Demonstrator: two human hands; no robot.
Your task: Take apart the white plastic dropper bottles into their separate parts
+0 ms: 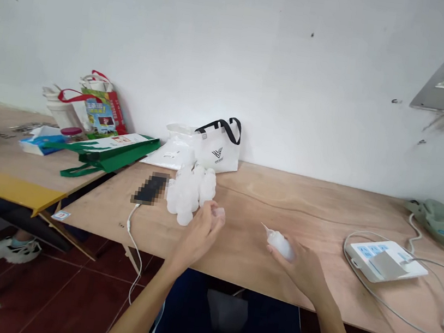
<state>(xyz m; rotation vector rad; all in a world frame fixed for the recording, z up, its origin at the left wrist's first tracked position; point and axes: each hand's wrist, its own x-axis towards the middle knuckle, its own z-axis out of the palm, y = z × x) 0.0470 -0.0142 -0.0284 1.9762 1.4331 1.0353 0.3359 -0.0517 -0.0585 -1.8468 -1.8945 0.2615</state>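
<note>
Over the wooden table, my right hand [302,266] is closed around a small translucent white squeeze bottle [282,244]; its thin pointed tip is directed up and to the left. My left hand [202,231] has its fingers curled about a small clear, pale piece [218,213], whose kind I cannot make out. Just behind and left of that hand lies a heap of rounded translucent white pieces [185,190], bunched together. A gap of bare tabletop separates the two hands.
A dark, pixelated object [151,188] with a white cable lies left of the heap. Behind are a white bag [219,149] and a green bag [114,154]. A white box [384,261] with cables and a grey-green cloth item [443,225] are at right. Another person's shoe [10,249] shows lower left.
</note>
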